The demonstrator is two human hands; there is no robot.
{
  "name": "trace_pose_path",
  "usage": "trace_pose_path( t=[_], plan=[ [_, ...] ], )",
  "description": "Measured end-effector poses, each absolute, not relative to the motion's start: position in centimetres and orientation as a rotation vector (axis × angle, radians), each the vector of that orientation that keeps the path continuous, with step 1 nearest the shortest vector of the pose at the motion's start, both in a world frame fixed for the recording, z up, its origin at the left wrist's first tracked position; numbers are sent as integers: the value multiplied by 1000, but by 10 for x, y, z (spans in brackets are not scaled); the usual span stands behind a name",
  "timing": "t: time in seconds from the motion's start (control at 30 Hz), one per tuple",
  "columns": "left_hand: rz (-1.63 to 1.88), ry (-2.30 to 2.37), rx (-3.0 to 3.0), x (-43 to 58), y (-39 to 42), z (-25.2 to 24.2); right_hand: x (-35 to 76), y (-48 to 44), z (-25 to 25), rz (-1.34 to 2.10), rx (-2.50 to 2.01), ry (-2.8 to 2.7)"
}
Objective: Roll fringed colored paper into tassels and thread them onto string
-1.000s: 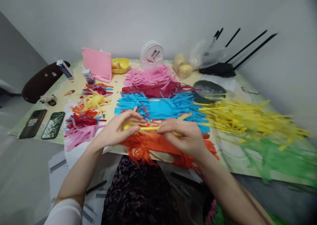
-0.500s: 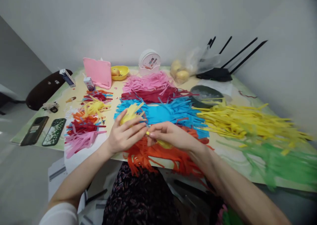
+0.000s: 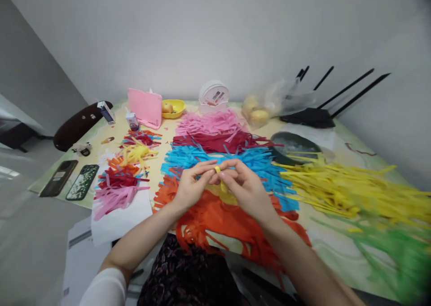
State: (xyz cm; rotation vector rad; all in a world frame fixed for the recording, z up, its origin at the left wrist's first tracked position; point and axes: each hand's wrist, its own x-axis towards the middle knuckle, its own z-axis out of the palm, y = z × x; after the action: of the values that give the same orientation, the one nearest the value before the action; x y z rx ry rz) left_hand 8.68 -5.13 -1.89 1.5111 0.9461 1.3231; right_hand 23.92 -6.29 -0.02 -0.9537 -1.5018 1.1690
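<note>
My left hand (image 3: 192, 185) and my right hand (image 3: 245, 188) meet over the table, fingertips almost touching. Both pinch a piece of yellow crepe-like paper (image 3: 217, 169), which shows as a small loop between the fingers. More yellow paper hangs below them, partly hidden by my right hand. Beneath lies orange fringed paper (image 3: 212, 216), draping over the table's front edge. Just behind my hands is blue fringed paper (image 3: 188, 155), then dark red fringe (image 3: 212, 143) and pink fringe (image 3: 210, 122).
Yellow strips (image 3: 350, 184) and blurred green strips (image 3: 400, 247) spread at the right. Small multicoloured tassels (image 3: 124, 175) lie at the left beside two phones (image 3: 82, 182) (image 3: 59, 178). Farther back are a pink tablet case (image 3: 144, 108), a yellow bowl (image 3: 178, 110) and a black router (image 3: 308, 117).
The view has shifted, so the table sits lower and to the right. My left hand has turned over and closed in to my right hand; the yellow fringe bunch it held up no longer shows there.
</note>
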Motion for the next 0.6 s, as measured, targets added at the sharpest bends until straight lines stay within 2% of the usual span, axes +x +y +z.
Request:
trace_pose_path(
  t=[0.2,0.27,0.33,0.43,0.6],
  plan=[
    [1361,1095,1394,88,-27,-24,250,-33,-7,683,-1072,-1912],
    [1436,1187,1343,79,-17,-25,277,-3,-4,461,-1340,-2032],
    [1571,1243,1286,67,-7,-26,320,35,1,286,-1743,-1928],
    [1720,1270,1256,54,5,-26,391,88,-2,235,-2053,-1730],
    [1645,1326,1245,54,12,-34,441,134,-37,375,-2339,-1643]
  ],
)
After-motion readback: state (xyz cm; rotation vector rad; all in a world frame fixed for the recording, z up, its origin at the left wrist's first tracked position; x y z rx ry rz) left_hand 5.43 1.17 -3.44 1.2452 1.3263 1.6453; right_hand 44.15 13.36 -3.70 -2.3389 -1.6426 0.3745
